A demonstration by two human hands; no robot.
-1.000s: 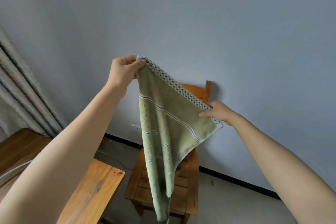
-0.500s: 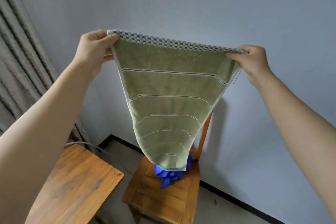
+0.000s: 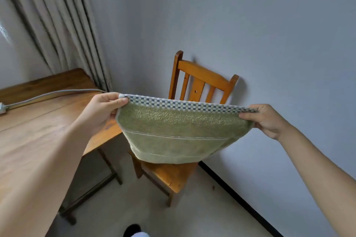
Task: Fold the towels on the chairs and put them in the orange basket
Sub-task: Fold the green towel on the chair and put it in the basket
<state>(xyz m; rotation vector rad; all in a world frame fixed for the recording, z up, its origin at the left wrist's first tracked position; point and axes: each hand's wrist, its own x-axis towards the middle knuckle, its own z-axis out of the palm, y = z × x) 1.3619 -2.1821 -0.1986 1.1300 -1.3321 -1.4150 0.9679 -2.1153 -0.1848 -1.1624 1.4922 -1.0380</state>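
I hold a green towel point(image 3: 179, 131) with a blue-and-white checked border stretched out in front of a wooden chair point(image 3: 200, 81). My left hand point(image 3: 102, 111) pinches its top left corner. My right hand point(image 3: 267, 121) pinches the top right corner. The towel's lower part sags onto the chair seat point(image 3: 173, 175) and hides most of it. The orange basket is not in view.
A wooden table point(image 3: 38, 121) stands to the left with a grey cable point(image 3: 48, 95) lying across it. Grey curtains point(image 3: 54, 21) hang behind the table. The chair backs against a pale wall with a black skirting strip point(image 3: 240, 200). A dark shoe tip point(image 3: 133, 230) shows at the bottom edge.
Both hands have lowered the spread towel from chest height down toward the chair seat. The blue cloth seen on the seat earlier is now hidden behind the towel.
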